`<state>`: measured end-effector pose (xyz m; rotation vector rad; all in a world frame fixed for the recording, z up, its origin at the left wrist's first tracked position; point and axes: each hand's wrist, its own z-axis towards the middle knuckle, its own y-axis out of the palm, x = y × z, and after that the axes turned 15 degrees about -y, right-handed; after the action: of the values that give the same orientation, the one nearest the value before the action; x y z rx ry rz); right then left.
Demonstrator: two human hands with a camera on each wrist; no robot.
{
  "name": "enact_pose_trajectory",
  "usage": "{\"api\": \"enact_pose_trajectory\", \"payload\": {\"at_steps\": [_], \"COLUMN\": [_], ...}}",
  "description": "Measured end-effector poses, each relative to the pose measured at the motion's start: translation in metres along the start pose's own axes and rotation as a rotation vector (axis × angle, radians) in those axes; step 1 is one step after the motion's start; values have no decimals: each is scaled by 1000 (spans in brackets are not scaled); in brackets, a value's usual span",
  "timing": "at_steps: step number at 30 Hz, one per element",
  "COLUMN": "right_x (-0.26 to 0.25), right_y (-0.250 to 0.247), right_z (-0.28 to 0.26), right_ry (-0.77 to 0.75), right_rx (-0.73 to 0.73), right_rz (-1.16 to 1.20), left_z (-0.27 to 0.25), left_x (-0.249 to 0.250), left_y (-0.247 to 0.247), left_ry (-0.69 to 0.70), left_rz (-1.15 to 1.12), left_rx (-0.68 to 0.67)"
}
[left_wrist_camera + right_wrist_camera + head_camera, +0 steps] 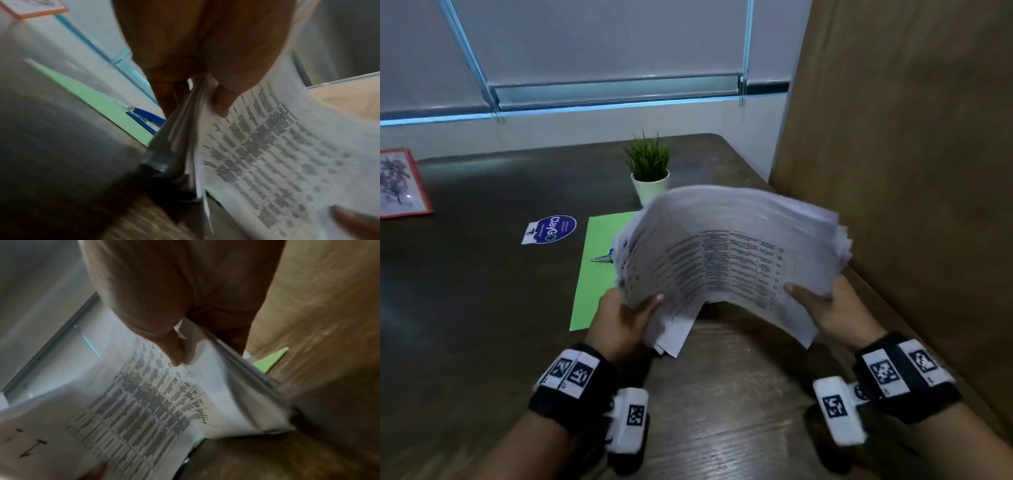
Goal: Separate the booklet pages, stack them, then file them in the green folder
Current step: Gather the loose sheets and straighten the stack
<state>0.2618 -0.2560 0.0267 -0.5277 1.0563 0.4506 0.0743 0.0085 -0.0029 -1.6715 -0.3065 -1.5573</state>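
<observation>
A thick stack of printed pages [729,260] is held above the dark table, bowed upward in the middle. My left hand [630,315] grips its near left edge, thumb on top [222,100]. My right hand [828,308] grips the near right edge, thumb on the printed sheet [174,352]. The pages [277,154] fan apart at the left edge and the top sheet [144,410] shows a table of text. The green folder [599,270] lies flat on the table under and left of the stack, also showing in the wrist views [98,100] [271,361].
A blue stapler [148,118] lies on the folder, mostly hidden by the pages in the head view. A small potted plant [649,171] stands behind the stack. A blue round sticker card [551,229] and a red-framed picture [400,183] lie to the left. A wooden panel [911,171] rises on the right.
</observation>
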Motion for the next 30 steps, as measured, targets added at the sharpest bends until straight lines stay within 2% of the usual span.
{"api": "enact_pose_trajectory", "payload": {"at_steps": [2, 5, 8, 10, 14, 18, 21, 23, 26, 30], "right_x": [10, 4, -8, -5, 9, -10, -21, -15, -1, -6], "right_y": [2, -5, -7, -2, 6, 1, -4, -7, -12, -11], "right_z": [-8, -8, -4, -6, -10, -4, -5, -7, -10, -6], "right_ry": [66, 28, -16, -14, 75, -18, -88, -39, 92, 47], "right_rx": [-24, -41, 2, 13, 16, 74, 53, 16, -22, 70], "right_rz": [10, -12, 42, 46, 0, 114, 177, 156, 155, 188], "left_z": [-7, -5, -2, 0, -7, 0, 5, 0, -4, -3], "left_x": [-6, 11, 22, 15, 2, 21, 20, 20, 22, 30], "left_y": [2, 0, -5, -3, 6, -2, -15, -16, -13, -16], "left_ry": [-126, -102, -46, -51, -165, -82, -91, -69, -121, -164], "left_rz": [50, -81, -254, -250, -235, -220, -204, -176, -296, -353], "left_rx": [-45, -53, 15, 6, -80, -2, 22, 0, -42, -9]}}
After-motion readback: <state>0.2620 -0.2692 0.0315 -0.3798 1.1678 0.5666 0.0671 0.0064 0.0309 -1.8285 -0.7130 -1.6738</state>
